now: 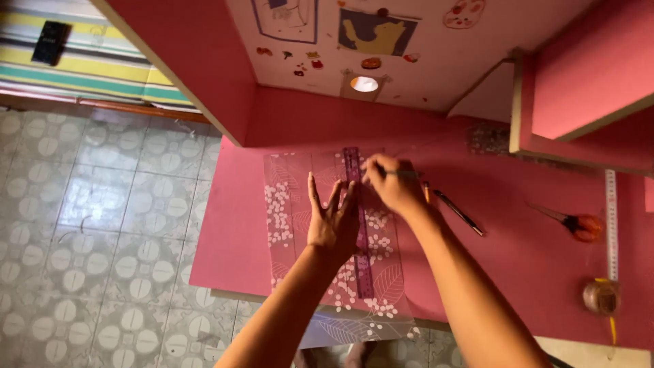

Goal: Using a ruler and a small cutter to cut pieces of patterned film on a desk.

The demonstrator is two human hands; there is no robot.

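A clear patterned sheet (320, 225), printed with white blossoms and leaf outlines, lies flat on the pink desk (518, 252), its near end hanging over the desk's front edge. A purple ruler (359, 225) runs lengthwise along it. The left hand (332, 221) presses the ruler down, fingers spread wide. The right hand (392, 185) is closed around a thin pen-like tool (403, 174) at the ruler's far end; its tip is hidden behind the fingers. Right of the hands lie a dark pen (458, 212), orange-handled scissors (575, 223), a white ruler (611, 225) and a tape roll (601, 296). No containers show clearly; a glittery object (489, 139) under the shelf is too blurred to identify.
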